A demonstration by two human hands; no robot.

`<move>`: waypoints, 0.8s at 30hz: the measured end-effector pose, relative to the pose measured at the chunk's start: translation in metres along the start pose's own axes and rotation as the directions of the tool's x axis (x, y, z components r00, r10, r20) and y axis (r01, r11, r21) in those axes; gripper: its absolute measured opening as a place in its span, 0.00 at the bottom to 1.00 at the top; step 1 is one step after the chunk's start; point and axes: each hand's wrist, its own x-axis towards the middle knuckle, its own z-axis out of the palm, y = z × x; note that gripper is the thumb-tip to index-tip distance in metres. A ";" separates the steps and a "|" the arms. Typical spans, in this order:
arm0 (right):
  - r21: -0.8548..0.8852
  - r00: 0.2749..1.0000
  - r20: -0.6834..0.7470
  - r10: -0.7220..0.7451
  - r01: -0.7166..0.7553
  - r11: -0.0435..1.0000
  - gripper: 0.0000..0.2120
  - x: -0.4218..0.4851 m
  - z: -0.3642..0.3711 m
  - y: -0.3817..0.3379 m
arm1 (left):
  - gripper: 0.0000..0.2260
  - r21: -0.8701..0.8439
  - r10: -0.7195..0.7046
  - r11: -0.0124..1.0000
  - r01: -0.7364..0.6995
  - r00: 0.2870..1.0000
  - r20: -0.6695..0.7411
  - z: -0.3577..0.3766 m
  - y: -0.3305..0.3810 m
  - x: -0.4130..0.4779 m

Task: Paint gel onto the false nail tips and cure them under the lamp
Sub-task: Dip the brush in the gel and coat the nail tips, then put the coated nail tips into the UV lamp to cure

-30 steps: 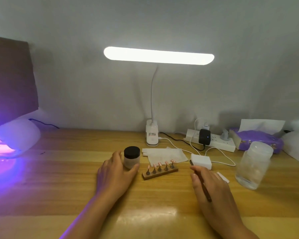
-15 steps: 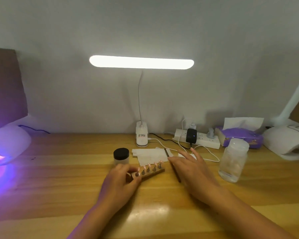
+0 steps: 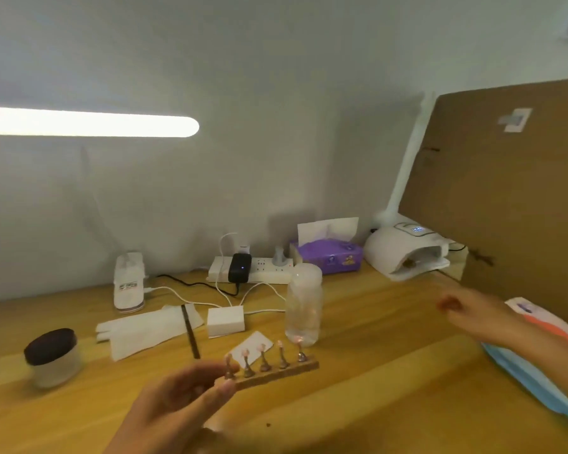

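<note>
the left hand [image 3: 184, 401] is at the bottom centre of the frame, its grip pinching the left end of a wooden strip [image 3: 286, 371] between thumb and fingers. five false nail tips [image 3: 262, 349] stand upright on little pegs in a row along the strip, which runs toward the right with its far end tilted slightly up. the right hand [image 3: 473, 312] reaches out at the right middle of the frame, above the worktop [image 3: 391, 371]. it is so blurred that i cannot tell whether its grip is released or clenched. further back on the right, the white curing lamp [image 3: 404, 253] sits beside a brown cardboard panel [image 3: 505, 191], with a small display lit on top. a thin dark brush [image 3: 189, 329] lies left of centre, partly across a folded white tissue [image 3: 145, 329]. a jar with a dark lid [image 3: 51, 355] stands at the lower left, and a clear bottle [image 3: 304, 306] stands just behind the strip. a purple tissue box [image 3: 328, 257] and a power strip [image 3: 259, 275] sit along the wall, and a lit lamp bar [image 3: 89, 121] glows at the upper left.
</note>
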 end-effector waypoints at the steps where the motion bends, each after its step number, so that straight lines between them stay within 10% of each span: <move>1: 0.061 0.998 0.060 0.011 -0.015 0.998 0.11 0.007 0.000 0.003 | 0.12 -0.015 0.016 1.000 -0.015 0.999 0.034 0.019 0.003 0.005; 8: 0.637 0.795 0.510 -0.330 -0.091 0.765 0.17 -0.016 -0.006 0.006 | 0.07 -0.156 0.061 0.986 -0.054 0.997 0.037 0.134 0.005 0.069; 18: 0.736 0.955 0.223 -0.197 -0.033 0.676 0.09 -0.030 0.010 0.013 | 0.15 0.007 0.125 0.992 -0.125 0.991 0.051 0.157 -0.002 0.098; 24: 0.722 0.942 -0.186 0.281 -0.063 0.689 0.10 0.011 0.010 0.059 | 0.05 0.197 0.123 0.970 -0.144 0.986 0.116 0.164 -0.004 0.106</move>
